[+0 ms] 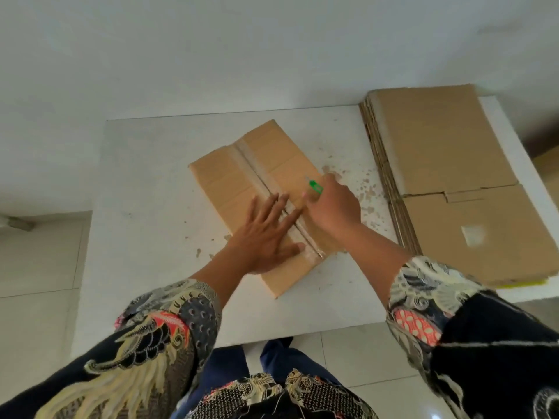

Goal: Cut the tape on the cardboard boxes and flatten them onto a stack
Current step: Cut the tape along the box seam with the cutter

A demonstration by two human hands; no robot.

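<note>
White table (151, 176) against a pale wall; tiled floor visible at left and below. Tabletop is scuffed, with brown flecks and paper scraps scattered to the right of the work. Stack of flattened boxes (447, 164) lies on the table's right side, reaching past the far edge, well apart from the work but within reach. Cardboard box (230, 179) sits mid-table, turned at an angle, flaps closed, a tape seam (257, 173) running along its centre line. Left hand (266, 234) is spread flat, palm down, on the near part of the box beside the seam, pinning it and grasping nothing. Right hand (332, 207) is clenched around a green cutter (315, 186), tip pointing away over the right flap, just beside the seam. Judgement: step in hand is the tape cut; the near stretch of seam looks parted, the far stretch looks sealed, though blur prevents certainty. Next move calls for the blade set into the seam and drawn along it, left fingers (279, 204) kept clear of the line. Flattening and stacking not yet done for this box.
</note>
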